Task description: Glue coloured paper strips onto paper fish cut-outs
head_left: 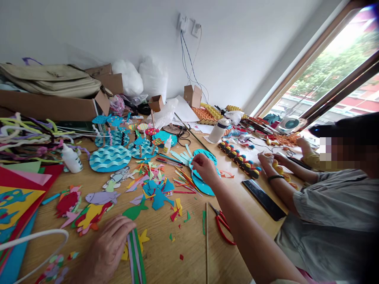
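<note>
- Far left: glue bottle (72, 159), one of two, standing on the desk (174, 270).
- Left of centre: wave-covered blue disc (110, 159), one of three so covered; the two others bear paper fish on stems.
- Near edge, left: left hand (108, 242), its fingers bent over the upper end of green and lavender paper strips (136, 258). Whether they grip or merely rest cannot be told. The strips overlap, so their number is uncertain.
- Just beyond: green paper fish (137, 211), one.
- Centre, beyond the scraps: small glue bottle (167, 146), the second.
- Right of centre: flat blue discs (204, 186), two, partly hidden by the right hand (205, 167). Its fingers are curled together; whether anything is held cannot be told. Step in hand, as judged: paper work at these discs. The next move would call for a light, exact touch among thin pieces.
- Below: wooden stick (207, 240), one; beside it, red-handled cutting tool (218, 219), one, lying unused.
- Right: banded multicoloured row (239, 159), one; phone (263, 199), one.
- Far right: co-worker (337, 205), one, seated.
</note>
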`<action>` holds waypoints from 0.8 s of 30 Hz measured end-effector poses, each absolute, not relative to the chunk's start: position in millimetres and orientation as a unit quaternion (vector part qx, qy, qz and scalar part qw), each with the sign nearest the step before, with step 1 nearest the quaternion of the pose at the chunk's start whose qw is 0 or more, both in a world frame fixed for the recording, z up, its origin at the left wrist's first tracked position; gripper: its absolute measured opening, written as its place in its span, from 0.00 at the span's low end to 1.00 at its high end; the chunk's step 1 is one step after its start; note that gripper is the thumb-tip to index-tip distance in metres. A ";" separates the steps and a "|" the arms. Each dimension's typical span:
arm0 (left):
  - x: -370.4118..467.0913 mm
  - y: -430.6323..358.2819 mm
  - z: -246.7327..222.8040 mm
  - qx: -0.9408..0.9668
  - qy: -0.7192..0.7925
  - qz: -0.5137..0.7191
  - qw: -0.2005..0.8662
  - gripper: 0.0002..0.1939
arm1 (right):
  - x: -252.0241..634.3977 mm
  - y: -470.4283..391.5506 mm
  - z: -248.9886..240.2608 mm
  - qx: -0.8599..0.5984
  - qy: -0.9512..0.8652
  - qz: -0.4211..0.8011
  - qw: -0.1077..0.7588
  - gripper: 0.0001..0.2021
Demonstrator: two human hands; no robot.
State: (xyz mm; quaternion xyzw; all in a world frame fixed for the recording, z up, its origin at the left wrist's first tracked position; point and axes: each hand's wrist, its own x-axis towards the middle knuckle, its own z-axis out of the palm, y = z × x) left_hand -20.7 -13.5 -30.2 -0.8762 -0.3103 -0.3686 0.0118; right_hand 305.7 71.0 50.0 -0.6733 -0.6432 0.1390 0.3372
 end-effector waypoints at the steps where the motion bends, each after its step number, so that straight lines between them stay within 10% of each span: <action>1: -20.1 -13.4 -28.7 -0.876 -0.306 -0.373 0.019 0.13 | 307.6 67.7 48.9 -0.667 -0.628 0.155 0.370 0.07; 8: -7.8 -19.5 1.2 -0.841 -0.322 -0.434 -0.020 0.12 | 311.5 29.6 58.0 -0.618 -0.548 0.250 0.505 0.12; 15: 18.3 -23.1 26.5 -0.720 -0.363 -0.374 -0.459 0.10 | 280.5 -29.6 70.5 -0.478 -0.485 0.403 0.612 0.08; 24: 61.4 -30.4 43.4 -0.459 -0.338 -0.371 -0.733 0.17 | 220.1 -76.8 53.8 -0.413 -0.661 0.394 0.487 0.07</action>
